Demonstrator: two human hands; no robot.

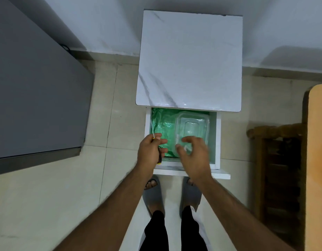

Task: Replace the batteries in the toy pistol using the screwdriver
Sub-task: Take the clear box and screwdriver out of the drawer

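My left hand (150, 151) is closed around a screwdriver (153, 132) with a thin metal shaft pointing away from me and a black and yellow handle showing under the palm. It hovers over the left side of an open white drawer (217, 134). My right hand (194, 153) is blurred, fingers apart and curled, just above the near end of a clear plastic lidded container (192, 124) in the drawer. I cannot tell whether it touches the container. No toy pistol or batteries are visible.
The drawer belongs to a small white cabinet with a marble-look top (189, 58) against the wall. A green plastic bag (162, 122) lines the drawer. A grey bed (35, 91) lies left, wooden furniture (276, 160) right. My feet in grey slippers stand below the drawer.
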